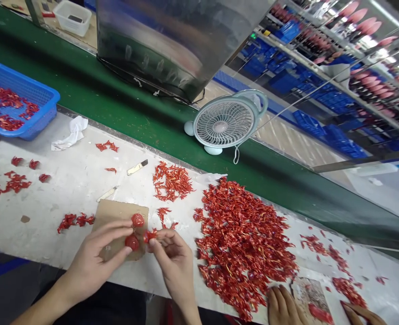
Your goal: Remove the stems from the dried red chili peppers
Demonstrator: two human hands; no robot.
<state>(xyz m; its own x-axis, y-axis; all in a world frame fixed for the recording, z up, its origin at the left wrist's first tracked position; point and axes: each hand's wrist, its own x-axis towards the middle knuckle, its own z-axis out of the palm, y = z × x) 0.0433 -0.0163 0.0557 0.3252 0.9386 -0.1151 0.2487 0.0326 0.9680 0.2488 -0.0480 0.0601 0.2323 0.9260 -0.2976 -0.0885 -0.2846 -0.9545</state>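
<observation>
My left hand (97, 255) reaches over a brown cardboard piece (118, 210), its thumb and a fingertip at opposite sides of a glossy red round piece (132, 242). Just above that, a second red round piece (138, 220) lies close to my index fingertip. My right hand (175, 257) pinches a small spiky red piece (149, 235) between thumb and fingers, right beside the round pieces. Behind it are a few loose red slivers (163, 212) and a small pile of thin red pieces (172, 180). Several red clusters (75, 220) lie left of the cardboard.
A large heap of red pieces (243, 239) covers the table to the right. Two knives (137, 167) lie behind the cardboard. A blue basket (46, 106) stands far left, a fan (224, 122) at the back. A co-worker's hands (283, 304) are at the lower right.
</observation>
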